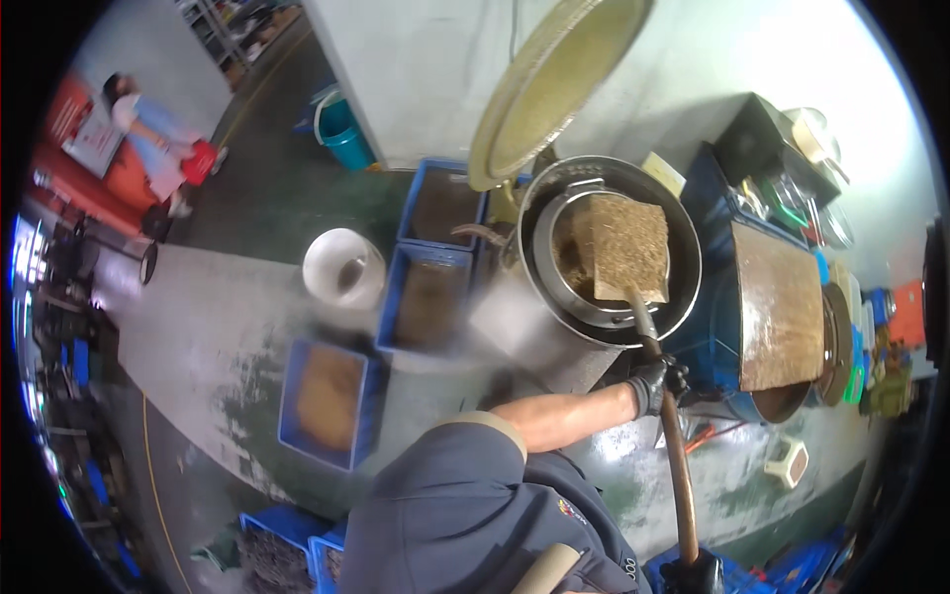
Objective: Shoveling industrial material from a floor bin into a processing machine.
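A shovel with a wooden shaft [676, 445] runs up from the lower edge, its square blade loaded with light brown grainy material [629, 238]. My left hand [658, 386], in a black glove, is wrapped round the shaft below the metal socket. At the lower edge my right hand [693, 574], also in a black glove, closes round the shaft's lower end. The blade is over a steel pot [549, 247] that sits inside a large round metal drum [691, 233]. More brown material shows in the pot beside the blade; the blade covers much of the pot's inside.
A round lid [554, 89] stands raised behind the drum. To the left are blue crates [366, 416] with brown contents, a white bucket [371, 282] and a teal bucket [346, 139]. At right a brown board [782, 307] covers a blue drum. A person [148, 139] stands far left.
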Demonstrator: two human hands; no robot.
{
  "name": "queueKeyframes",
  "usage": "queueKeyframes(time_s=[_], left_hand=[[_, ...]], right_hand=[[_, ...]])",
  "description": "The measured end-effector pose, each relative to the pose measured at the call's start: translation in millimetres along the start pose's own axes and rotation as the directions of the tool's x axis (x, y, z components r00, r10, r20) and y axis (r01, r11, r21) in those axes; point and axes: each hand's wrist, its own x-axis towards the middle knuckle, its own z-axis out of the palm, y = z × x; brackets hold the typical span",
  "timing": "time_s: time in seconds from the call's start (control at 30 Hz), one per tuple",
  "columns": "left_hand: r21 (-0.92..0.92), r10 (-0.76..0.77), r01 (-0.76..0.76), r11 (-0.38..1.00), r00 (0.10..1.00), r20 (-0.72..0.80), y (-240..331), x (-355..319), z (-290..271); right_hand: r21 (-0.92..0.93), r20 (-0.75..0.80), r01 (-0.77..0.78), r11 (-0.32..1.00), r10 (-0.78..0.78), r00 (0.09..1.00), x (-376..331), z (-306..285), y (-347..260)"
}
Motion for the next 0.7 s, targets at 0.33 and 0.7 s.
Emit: queueKeyframes(time_s=[0.33,0.7], left_hand=[[-0.041,0.219,-0.217,0.975,0.974,0.062,-74.3,-11.5,9.7],[-0.174,0.541,-0.517,0.838,0.826,0.155,-119.0,-77.9,-44.3]], right_hand=[[0.125,0.024,-0.246,0.961,0.245,0.969,-36.0,-56.0,60.1],[-0.026,0.186,-0.012,1.000,0.016,0.982,-49.1,-95.0,108.7]])
